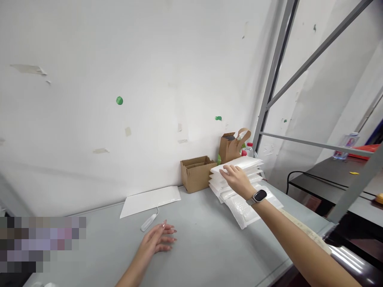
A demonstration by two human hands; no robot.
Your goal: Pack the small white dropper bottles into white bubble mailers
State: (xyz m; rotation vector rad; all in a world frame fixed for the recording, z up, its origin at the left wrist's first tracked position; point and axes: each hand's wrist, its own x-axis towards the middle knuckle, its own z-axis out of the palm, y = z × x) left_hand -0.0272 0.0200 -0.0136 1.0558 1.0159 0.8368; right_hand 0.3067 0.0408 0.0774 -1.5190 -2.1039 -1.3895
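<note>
My left hand (pixel 160 239) is over the grey table, palm turned inward, fingers apart with nothing in them. Nearest to it lies a small translucent plastic bottle (pixel 149 222) with a thin bent spout. My right hand (pixel 237 180), with a watch on its wrist, is at the top of a stack of white bubble mailers (pixel 242 162). Its fingers are bent and somewhat apart near the stack's left edge; whether they touch the top mailer is hard to see. Lower in the pile, one bubble mailer (pixel 242 211) sticks out toward me.
Against the wall stand an open cardboard box (pixel 197 177) and a brown paper bag (pixel 229 149), with a red-capped bottle (pixel 249 148) behind the stack. A white sheet (pixel 149 200) lies on the grey table (pixel 191 255). A metal frame (pixel 273 79) rises at the right.
</note>
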